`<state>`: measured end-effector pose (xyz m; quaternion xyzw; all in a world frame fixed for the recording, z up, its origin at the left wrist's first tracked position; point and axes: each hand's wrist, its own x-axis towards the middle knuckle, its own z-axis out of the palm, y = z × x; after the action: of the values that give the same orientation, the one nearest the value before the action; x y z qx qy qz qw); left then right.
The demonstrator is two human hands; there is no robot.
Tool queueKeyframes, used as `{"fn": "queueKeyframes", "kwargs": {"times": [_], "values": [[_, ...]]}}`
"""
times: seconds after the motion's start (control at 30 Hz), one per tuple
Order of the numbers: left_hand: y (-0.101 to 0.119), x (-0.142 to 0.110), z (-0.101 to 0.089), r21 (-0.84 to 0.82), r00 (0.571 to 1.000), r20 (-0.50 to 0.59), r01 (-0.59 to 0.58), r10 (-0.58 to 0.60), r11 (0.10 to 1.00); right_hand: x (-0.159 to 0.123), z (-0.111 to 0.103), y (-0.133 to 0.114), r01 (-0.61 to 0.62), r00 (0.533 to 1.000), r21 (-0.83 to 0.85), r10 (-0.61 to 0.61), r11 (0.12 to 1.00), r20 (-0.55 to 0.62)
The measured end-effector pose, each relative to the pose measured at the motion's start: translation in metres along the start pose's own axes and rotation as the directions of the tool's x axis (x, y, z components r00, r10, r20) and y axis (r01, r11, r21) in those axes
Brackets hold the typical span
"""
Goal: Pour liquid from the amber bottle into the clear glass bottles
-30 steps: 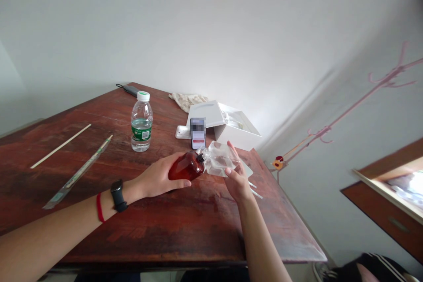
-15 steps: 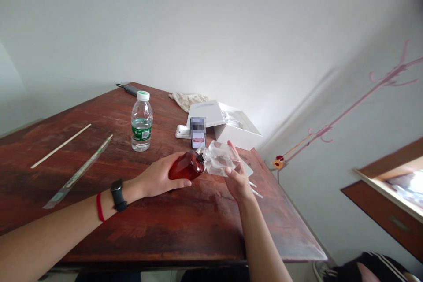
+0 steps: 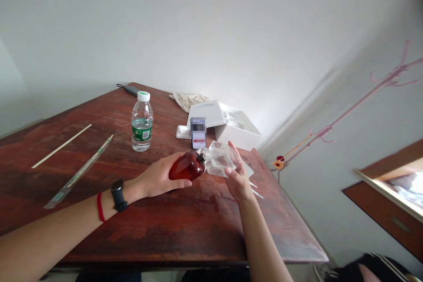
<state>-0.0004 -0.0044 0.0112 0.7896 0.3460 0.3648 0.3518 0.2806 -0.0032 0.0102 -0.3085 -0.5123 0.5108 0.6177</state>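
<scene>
**Centre of frame:** the left hand is gripping a dark red bottle, its fingers curled firmly around the body. The right hand is holding a clear flat bottle closed between thumb and fingers. Both bottles are lying nearly level, neck meeting neck, over the reddish-brown wooden table. **Upper centre:** a water bottle is standing upright, and a phone, its screen blurred, is standing just before a white box. **Left:** a bare chopstick and a chopstick in a clear wrapper are lying on the tabletop, well apart from the hands.
</scene>
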Motion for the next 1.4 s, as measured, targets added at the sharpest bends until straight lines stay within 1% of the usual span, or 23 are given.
{"fn": "queueKeyframes", "kwargs": {"times": [0.3, 0.5, 0.73, 1.03, 1.4], "values": [[0.0009, -0.0003, -0.0001, 0.003, 1.000, -0.006, -0.002, 0.002, 1.000, -0.0003, 0.0013, 0.0009, 0.027, 0.999, -0.011, -0.028, 1.000, -0.020], [0.0007, -0.0001, -0.0003, 0.007, 1.000, 0.004, 0.002, -0.002, 1.000, 0.0000, 0.0028, 0.0004, 0.018, 1.000, 0.023, -0.018, 1.000, -0.013], [0.0001, -0.0001, -0.0005, 0.006, 1.000, 0.006, 0.004, -0.004, 1.000, 0.0003, 0.0034, -0.0017, 0.018, 1.000, 0.023, -0.018, 1.000, -0.013], [-0.0021, 0.0002, 0.0008, 0.002, 1.000, 0.000, 0.000, 0.000, 1.000, 0.0005, 0.0037, -0.0017, 0.039, 0.999, 0.047, -0.038, 0.998, -0.028], [-0.0026, 0.0004, 0.0001, 0.001, 1.000, 0.001, -0.002, 0.002, 1.000, 0.0010, 0.0036, -0.0019, 0.033, 0.998, 0.077, -0.030, 0.996, -0.048]]}}
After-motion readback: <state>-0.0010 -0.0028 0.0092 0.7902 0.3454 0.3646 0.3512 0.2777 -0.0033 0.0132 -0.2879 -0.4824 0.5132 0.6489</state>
